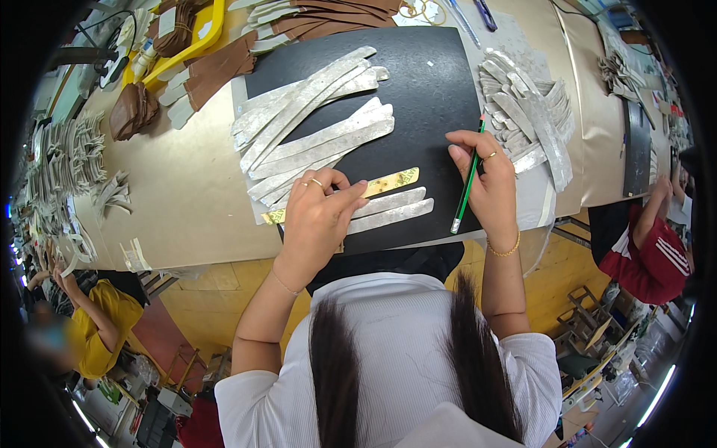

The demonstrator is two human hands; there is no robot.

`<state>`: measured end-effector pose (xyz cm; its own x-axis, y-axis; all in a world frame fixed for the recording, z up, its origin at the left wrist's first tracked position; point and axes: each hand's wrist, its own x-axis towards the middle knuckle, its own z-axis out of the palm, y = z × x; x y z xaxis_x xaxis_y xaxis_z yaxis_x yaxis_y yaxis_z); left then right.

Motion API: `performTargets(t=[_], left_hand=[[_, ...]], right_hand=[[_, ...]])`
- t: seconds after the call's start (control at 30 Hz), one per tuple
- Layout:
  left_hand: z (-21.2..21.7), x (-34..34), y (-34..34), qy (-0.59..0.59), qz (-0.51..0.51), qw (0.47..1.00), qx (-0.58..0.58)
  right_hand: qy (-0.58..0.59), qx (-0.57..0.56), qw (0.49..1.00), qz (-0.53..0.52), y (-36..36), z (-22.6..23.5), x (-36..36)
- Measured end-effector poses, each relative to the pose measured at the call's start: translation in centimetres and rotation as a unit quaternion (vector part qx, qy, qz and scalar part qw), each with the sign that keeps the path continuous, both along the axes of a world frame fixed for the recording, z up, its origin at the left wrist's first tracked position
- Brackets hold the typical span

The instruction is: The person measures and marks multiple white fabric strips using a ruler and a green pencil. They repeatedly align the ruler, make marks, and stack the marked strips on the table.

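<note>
My left hand (315, 216) pinches a yellow printed strip (393, 181) between thumb and fingers, low on a black mat (418, 97). The strip's other end shows to the left of the hand. Just below it, two grey strips (396, 213) lie side by side, partly covered by my fingers. A green pencil (468, 187) with a white end pointing down is in my right hand (489, 175), between thumb and fingers, above the mat's right edge. Several more grey strips (321, 142) lie in overlapping groups on the mat's left half.
A heap of grey strips (526, 104) lies right of the mat. Brown strips (216, 71) and a yellow tray (213, 33) stand at the back left. Grey bundles (63, 160) cover the far left. People sit on both sides, one in a yellow shirt (108, 325), one in a red top (646, 257).
</note>
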<state>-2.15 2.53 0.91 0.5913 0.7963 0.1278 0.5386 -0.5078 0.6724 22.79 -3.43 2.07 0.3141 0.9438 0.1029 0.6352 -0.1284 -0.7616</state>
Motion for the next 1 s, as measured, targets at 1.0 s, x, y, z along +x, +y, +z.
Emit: performTargets(t=[1.0], left_hand=[[-0.5,0.1,0.0,0.001,-0.003,1.0,0.005]], right_hand=[[-0.037,0.056,0.978,0.196,1.0,-0.4,-5.4]])
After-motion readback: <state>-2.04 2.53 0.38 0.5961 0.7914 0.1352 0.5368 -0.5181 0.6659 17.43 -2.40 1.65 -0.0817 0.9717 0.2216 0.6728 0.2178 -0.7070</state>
